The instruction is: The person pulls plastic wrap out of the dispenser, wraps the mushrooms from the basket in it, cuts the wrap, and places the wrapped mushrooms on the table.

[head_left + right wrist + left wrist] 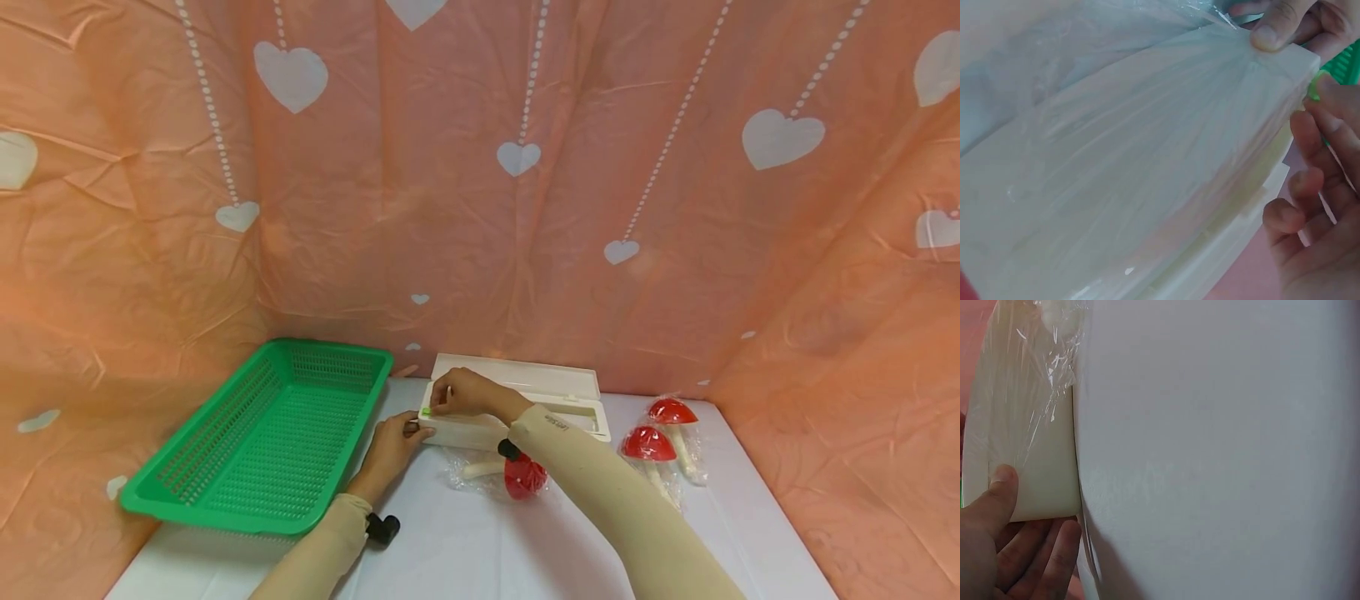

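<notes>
A white cling film dispenser box (453,432) lies with its hinged lid (525,377) raised. My left hand (393,446) grips its left end, the thumb pressing clear film (1041,419) against the front wall and the fingers at the end. Between thumb and finger, my right hand (465,393) pinches a small green slide cutter (1317,86) at the box's left corner. Before the box lies a mushroom-shaped piece (525,477) with a red cap and pale stem, in clear film. How the film joins the box is partly hidden by the right forearm.
A green plastic basket (341,467) stands at the left, close to my left arm. Two film-wrapped red-capped mushroom pieces, a front one (649,444) and a rear one (672,411), lie at the right. Orange curtains with hearts close off the back and sides of the white table (450,558).
</notes>
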A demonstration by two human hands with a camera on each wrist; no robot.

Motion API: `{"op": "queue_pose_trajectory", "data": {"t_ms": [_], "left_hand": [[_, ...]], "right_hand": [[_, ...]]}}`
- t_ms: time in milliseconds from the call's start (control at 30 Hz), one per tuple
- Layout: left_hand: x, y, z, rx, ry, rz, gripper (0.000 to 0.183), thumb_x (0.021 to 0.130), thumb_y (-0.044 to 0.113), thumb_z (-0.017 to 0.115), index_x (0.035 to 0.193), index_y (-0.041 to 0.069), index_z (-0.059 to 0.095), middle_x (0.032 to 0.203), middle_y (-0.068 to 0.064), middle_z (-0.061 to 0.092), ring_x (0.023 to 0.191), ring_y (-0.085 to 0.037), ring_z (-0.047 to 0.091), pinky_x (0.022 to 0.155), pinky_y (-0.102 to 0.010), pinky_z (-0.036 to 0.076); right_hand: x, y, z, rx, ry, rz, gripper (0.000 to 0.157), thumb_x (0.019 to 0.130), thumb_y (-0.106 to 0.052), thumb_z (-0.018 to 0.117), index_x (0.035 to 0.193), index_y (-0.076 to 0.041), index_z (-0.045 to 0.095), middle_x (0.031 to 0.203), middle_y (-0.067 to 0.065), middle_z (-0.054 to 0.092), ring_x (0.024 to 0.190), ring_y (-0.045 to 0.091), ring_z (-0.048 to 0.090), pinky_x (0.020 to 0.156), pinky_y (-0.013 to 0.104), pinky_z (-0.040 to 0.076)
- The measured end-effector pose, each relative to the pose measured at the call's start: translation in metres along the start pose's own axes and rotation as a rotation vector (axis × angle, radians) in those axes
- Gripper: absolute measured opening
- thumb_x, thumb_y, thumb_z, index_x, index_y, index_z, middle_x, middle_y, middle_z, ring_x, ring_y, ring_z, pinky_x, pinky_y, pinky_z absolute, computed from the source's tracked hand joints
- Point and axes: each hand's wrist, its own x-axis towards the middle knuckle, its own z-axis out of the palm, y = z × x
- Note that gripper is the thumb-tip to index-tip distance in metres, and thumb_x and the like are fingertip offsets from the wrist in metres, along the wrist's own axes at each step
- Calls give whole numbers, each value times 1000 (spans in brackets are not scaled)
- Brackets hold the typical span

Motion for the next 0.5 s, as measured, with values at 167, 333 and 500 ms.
{"op": "queue_pose_trajectory", "data": {"t_ms": [167,333,500], "left_hand": [[2,-3,0,7,-14,2,29,96,8,81,118,-9,74,103,-23,79,101,-35,78,83,-46,63],[2,-3,-1,2,-24,11,27,95,6,81,116,-8,74,103,-24,79,101,-36,78,81,-45,64],[2,-2,-2,23,-29,31,28,95,6,81,118,-8,74,103,-24,79,101,-36,78,81,-46,63]], "right_hand": [[-1,-4,0,-56,3,-15,10,93,-9,82,85,-9,75,77,-4,68,72,4,54,69,21,47],[-2,-8,0,-90,-8,-14,14,90,-4,79,81,-10,70,75,-7,60,70,6,50,67,21,43],[-4,-11,-1,-110,-15,-3,19,84,-1,80,77,-11,66,71,-8,54,67,6,47,65,22,40]]}}
